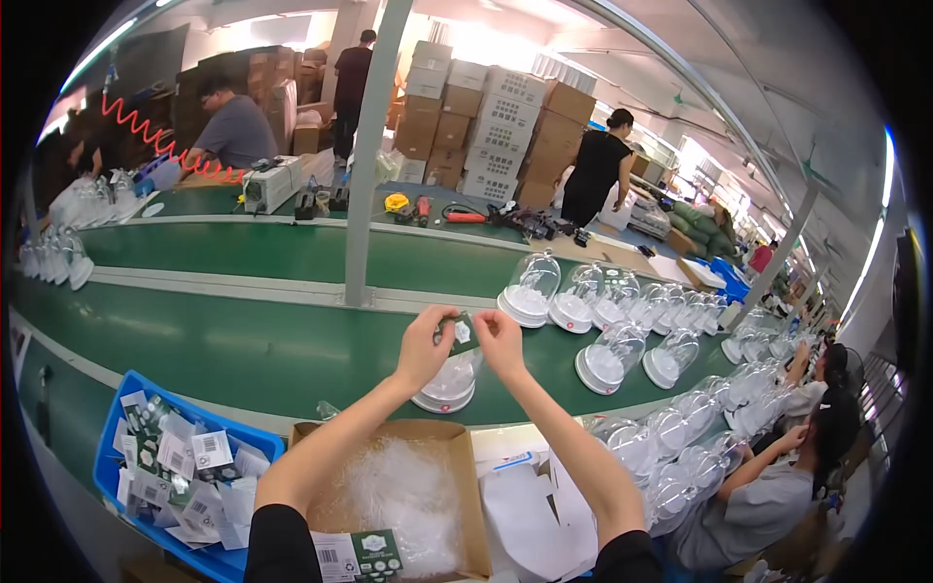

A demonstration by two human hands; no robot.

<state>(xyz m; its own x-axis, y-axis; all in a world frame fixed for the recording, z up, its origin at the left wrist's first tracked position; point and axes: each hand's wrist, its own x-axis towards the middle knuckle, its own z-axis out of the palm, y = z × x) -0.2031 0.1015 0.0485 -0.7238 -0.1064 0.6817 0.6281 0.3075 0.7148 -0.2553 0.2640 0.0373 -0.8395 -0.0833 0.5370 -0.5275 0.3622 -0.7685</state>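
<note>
In front of me, a small green and white card (464, 333) is pinched between the fingers of my left hand (426, 348) and my right hand (500, 342). Both hands are closed at its upper part. Just below them a transparent dome on a round white base (445, 396) stands on the green conveyor belt (243, 340); the card and hands cover its upper part. A blue bin (115, 442) at the lower left holds many similar cards. Between my forearms lies an open cardboard box (466, 486) with transparent plastic bits, and a card (377, 551) at its near edge.
More domes (530, 291) stand in rows along the belt to the right, with a dense group (671, 437) nearer me. A metal post (364, 194) rises beyond the belt. Co-workers sit at the right (768, 486) and far left (233, 126). Stacked cartons (505, 126) fill the back.
</note>
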